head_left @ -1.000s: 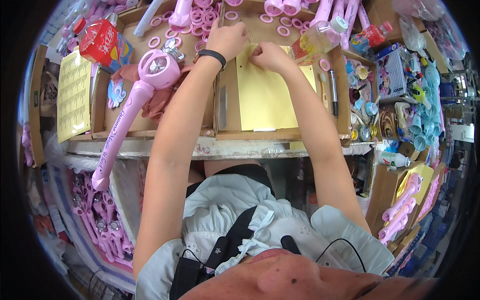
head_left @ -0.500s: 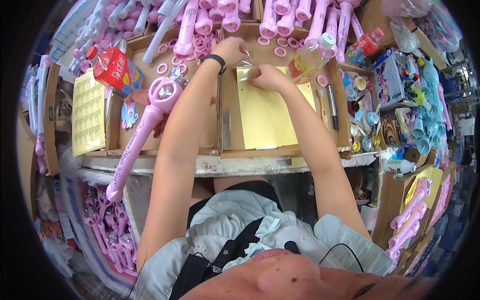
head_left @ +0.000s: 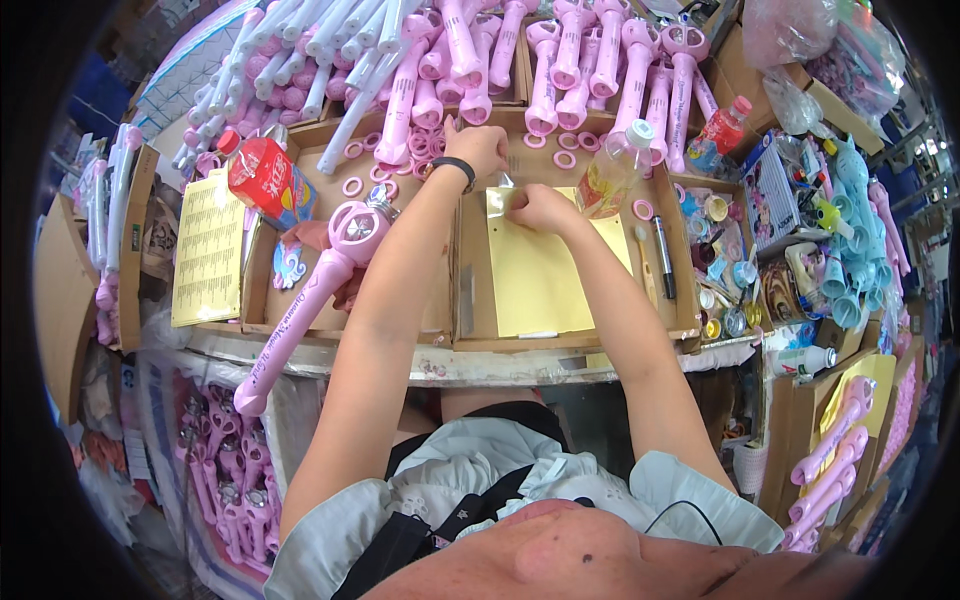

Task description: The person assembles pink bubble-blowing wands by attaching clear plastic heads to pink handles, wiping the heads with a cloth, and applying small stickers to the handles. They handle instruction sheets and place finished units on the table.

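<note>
My left hand (head_left: 481, 152), a black band at its wrist, reaches to the back of the cardboard tray, beside loose pink rings (head_left: 420, 146). Its fingers are closed at the edge of a thin clear piece (head_left: 505, 180), though the grip is partly hidden. At the top left part of a yellow sheet (head_left: 545, 280), my right hand (head_left: 545, 210) has its fingers pinched together; what lies between them is too small to make out. A pink toy wand (head_left: 310, 305) with a silvery round centre lies slanted, left of my left forearm, over the tray's left part.
Pink wands (head_left: 590, 60) and white sticks (head_left: 350, 130) pile up behind. A red-capped drink bottle (head_left: 268, 180) and a clear bottle (head_left: 612, 170) flank the work area. A toothbrush (head_left: 645, 265) and marker (head_left: 664, 258) lie right, near paint pots (head_left: 735, 290). More wands fill a lower-left box (head_left: 225, 480).
The whole view has tilted, so the bench sits lower in the picture. My left hand has turned a little at the rings; my right hand stays at the sheet's top.
</note>
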The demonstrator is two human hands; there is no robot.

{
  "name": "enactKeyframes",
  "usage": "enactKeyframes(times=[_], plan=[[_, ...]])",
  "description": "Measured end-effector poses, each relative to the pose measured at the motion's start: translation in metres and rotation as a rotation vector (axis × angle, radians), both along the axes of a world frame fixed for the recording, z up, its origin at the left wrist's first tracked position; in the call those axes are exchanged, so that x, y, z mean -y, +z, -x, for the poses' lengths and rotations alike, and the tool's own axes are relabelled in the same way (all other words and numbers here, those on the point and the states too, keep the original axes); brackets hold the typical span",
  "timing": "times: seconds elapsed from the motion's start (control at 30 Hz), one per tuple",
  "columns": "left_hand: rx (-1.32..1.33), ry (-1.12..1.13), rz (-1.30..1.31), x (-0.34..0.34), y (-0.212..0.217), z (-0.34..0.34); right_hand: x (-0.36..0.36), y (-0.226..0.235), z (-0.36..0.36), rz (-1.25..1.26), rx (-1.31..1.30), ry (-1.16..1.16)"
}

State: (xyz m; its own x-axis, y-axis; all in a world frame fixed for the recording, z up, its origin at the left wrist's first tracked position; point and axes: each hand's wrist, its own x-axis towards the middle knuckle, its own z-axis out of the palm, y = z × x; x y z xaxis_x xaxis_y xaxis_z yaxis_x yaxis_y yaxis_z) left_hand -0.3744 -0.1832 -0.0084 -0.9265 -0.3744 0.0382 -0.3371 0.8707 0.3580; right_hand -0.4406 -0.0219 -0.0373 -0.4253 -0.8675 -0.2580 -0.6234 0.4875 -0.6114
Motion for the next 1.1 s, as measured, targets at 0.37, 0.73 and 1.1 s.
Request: enactKeyframes(times=[0.37, 0.73, 1.1], plan=[[-0.145, 0.048, 0.008, -0.007, -0.012, -0.007, -0.001, 0.000, 0.001, -0.029, 0.008, -0.002], [-0.290, -0.068, 0.049, -0.011, -0.014, -0.009, -0.003, 0.003, 0.002, -0.009, 0.045, 0.050], [-0.351, -0.101, 0.155, -0.008, -0.009, -0.014, 0.010, -0.011, 0.024, 0.738, -0.179, -0.235]])
